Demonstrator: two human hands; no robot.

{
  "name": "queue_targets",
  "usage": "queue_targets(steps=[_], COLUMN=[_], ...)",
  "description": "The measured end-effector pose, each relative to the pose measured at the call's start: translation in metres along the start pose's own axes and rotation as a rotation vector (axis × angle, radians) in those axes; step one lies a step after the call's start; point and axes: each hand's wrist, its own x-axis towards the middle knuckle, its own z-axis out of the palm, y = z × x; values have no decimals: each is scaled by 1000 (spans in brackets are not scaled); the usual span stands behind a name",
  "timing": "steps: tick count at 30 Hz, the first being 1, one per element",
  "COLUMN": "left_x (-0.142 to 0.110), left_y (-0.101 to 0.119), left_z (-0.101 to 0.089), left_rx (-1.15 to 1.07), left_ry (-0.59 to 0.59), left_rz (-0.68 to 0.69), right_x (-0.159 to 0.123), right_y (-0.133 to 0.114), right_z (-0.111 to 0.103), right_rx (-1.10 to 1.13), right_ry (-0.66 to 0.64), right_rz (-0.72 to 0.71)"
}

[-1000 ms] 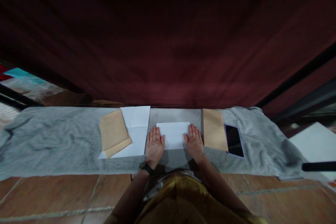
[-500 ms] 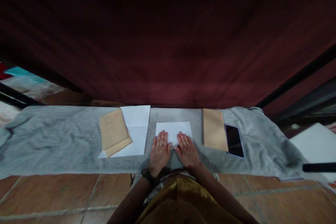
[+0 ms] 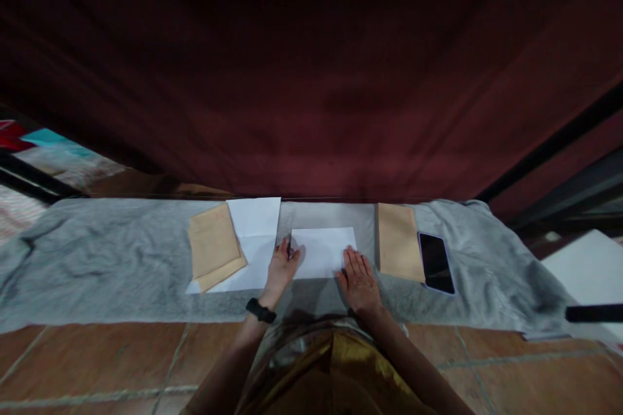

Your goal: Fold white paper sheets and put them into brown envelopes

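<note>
A folded sheet of white paper (image 3: 321,253) lies on a grey cloth in front of me. At its left edge my left hand (image 3: 282,267) is turned on its side, its fingers partly curled and the thumb apart from them. A dark gap shows between thumb and fingers; whether they touch the paper's edge is unclear. Flat and open, my right hand (image 3: 360,279) rests with its fingertips on the paper's right edge. Just left of my left hand is a larger creased white sheet (image 3: 257,227), partly under brown envelopes (image 3: 214,243).
A brown envelope stack (image 3: 399,243) lies right of my right hand, with a dark-screened phone (image 3: 437,264) beside it. The grey cloth (image 3: 117,253) covers the long narrow surface. Behind it hangs a dark red curtain (image 3: 331,110). A white panel (image 3: 588,272) stands at far right.
Both hands slid inward over the paper, flat, then moved apart again. My left hand has turned sideways and curled at the left edge; my right hand is back at the right edge.
</note>
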Motion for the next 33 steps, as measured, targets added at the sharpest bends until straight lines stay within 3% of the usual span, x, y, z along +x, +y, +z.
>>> queue_targets(steps=[8,13,17,20,24,29,31,33], left_x=[-14,-30,-39,-40,-40,-42,-44,-45], left_y=[-1,22,50,58,47,29,25,21], left_z=[-4,-7,-15,-13,6,25,29,31], left_rx=[-338,-520,-740,-788,-734,-773,-763,-752], left_ry=[-27,-88,-200,-264,-256,-251,-280,-292], left_rz=[-146,-239,-163,-79,-126,-183,-160,-146], right_x=[4,23,49,69,72,39,34,39], right_y=[-4,-26,-32,-27,-23,-31,-35,-38], right_z=[-16,-35,-49,-54,-42,-19,-17,-20], right_rx=[134,261,469,638,602,448,462,635], right_ry=[-74,-145,-86,-39,-73,-180,-170,-150], right_rz=[-23,-103,45,152,121,-50,-7,171])
